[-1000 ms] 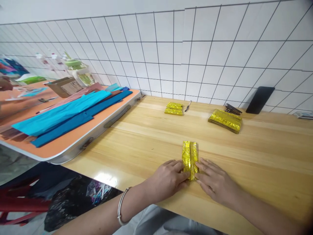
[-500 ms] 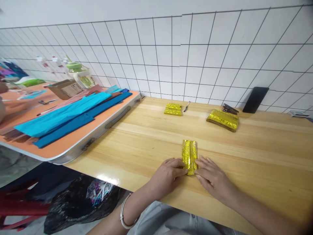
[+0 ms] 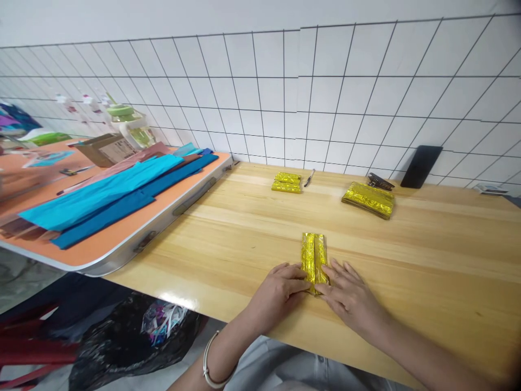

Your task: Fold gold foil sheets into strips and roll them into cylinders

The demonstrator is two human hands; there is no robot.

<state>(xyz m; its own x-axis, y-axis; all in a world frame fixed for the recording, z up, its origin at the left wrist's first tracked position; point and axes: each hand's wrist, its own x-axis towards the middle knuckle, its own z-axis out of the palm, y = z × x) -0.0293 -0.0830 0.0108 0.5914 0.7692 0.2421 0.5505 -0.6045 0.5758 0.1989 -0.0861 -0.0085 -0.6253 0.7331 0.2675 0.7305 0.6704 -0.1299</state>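
Note:
A folded strip of gold foil paper (image 3: 313,252) lies upright before me on the wooden table, its two long sides folded in toward a middle seam. My left hand (image 3: 283,290) is closed at its lower left edge, with thumb and index finger on the foil. From the lower right, my right hand (image 3: 348,293) holds the foil down with thumb and index finger near the seam; its other fingers spread beside the edge. The fingers hide the strip's lower corners. Farther back lie a small gold foil piece (image 3: 286,183) and a stack of gold foil papers (image 3: 368,200).
A pen (image 3: 310,178), a black clip (image 3: 381,182) and a leaning black phone-like slab (image 3: 421,166) are near the tiled wall. At left, an orange folding table (image 3: 109,239) bears blue paper strips (image 3: 106,190), a cardboard box (image 3: 106,150) and a bottle (image 3: 130,122). A black bag (image 3: 109,342) sits below.
My right thumb and index finger have slid left over the foil toward its seam. The right fold lies closer to the middle at the bottom. My left hand stays nearly in place.

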